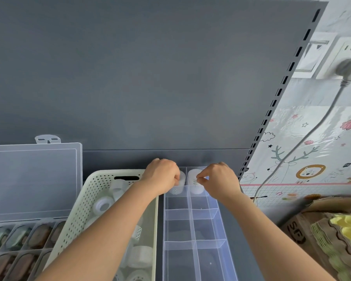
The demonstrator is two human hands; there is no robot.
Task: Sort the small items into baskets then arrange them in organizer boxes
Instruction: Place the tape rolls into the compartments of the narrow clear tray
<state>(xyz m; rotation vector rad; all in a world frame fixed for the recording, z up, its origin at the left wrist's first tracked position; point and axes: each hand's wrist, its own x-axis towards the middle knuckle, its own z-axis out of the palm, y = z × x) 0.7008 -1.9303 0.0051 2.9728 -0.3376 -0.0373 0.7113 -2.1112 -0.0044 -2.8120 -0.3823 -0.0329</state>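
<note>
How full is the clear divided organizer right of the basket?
Nearly empty: in the clear organizer, only the two farthest compartments hold white pieces; the nearer compartments look bare.

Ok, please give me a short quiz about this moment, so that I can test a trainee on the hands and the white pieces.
1. True or false: the left hand and the right hand hold the left white piece and the right white piece in the nearest row of the clear organizer box.
2. The perforated basket stands: A) left of the organizer box, B) right of it, C) inside it.
3. Short answer: what lies in the basket?

Key: 1 false, it is the farthest row; 2 A; 3 more white pieces.
</note>
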